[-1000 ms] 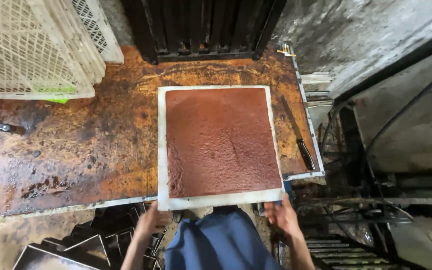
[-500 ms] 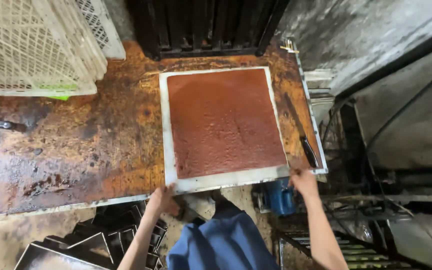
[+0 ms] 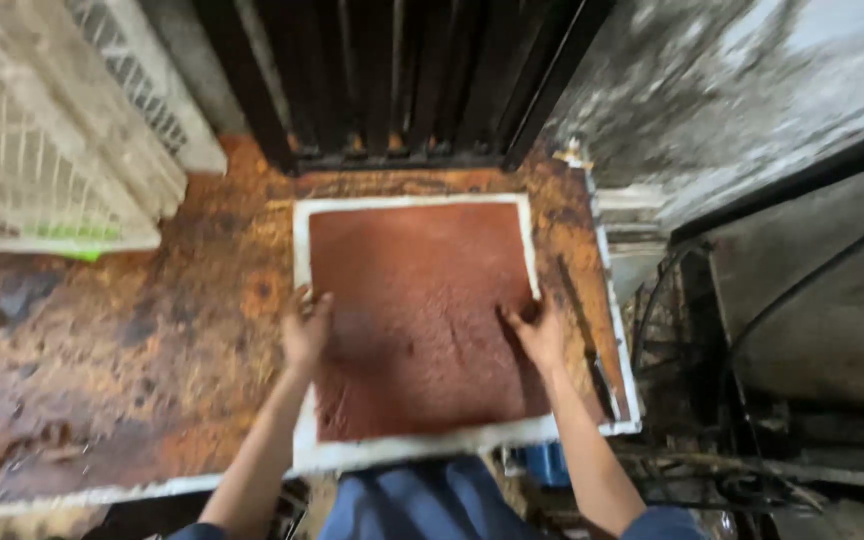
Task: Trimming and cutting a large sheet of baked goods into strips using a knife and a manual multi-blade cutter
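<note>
On a rust-stained desk [image 3: 102,360] sits a square white-rimmed tray [image 3: 302,250] filled with reddish-brown powder [image 3: 422,290]. Seen from the head camera, the left hand [image 3: 305,330] rests at the tray's left rim, fingers spread flat, clasping nothing. The right hand [image 3: 540,332] lies at the tray's right rim, fingers likewise flat on the powder. Both are equally near. A white plastic crate [image 3: 42,150] stands well left of the tray.
</note>
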